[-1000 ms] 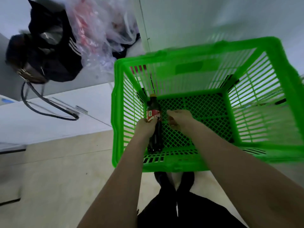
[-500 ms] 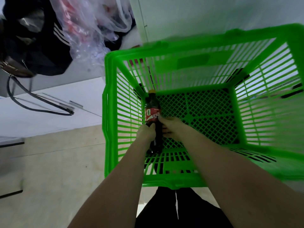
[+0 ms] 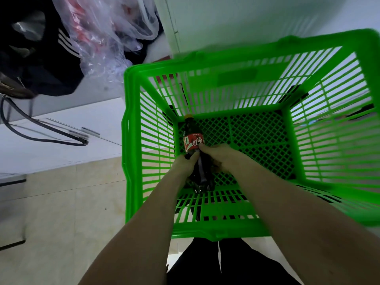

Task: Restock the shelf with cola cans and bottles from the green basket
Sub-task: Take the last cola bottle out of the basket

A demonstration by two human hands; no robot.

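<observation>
While the green basket point(image 3: 131, 140) stood on beige floor tiles point(image 3: 61, 212) near a white wall point(image 3: 246, 17), my left hand point(image 3: 186, 163) and right hand point(image 3: 218, 156) wrapped fingers around the cola bottle point(image 3: 193, 140), cap pointing away.

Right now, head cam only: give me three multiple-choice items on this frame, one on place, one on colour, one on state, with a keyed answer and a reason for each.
1. Where is the cola bottle?
A. On the floor beside the basket
B. Inside the green basket, near its left wall
C. On a shelf

2. What colour is the bottle's cap?
A. Yellow
B. Blue
C. White

3. How is the bottle held?
A. By the left hand and the right hand together
B. By the right hand alone
C. By neither hand

Answers:
1 B: mesh floor shows beneath it and the slatted wall stands just to its left.
2 A: a yellow cap tops the dark neck.
3 A: both sets of fingers close round the body below the red label.
</observation>
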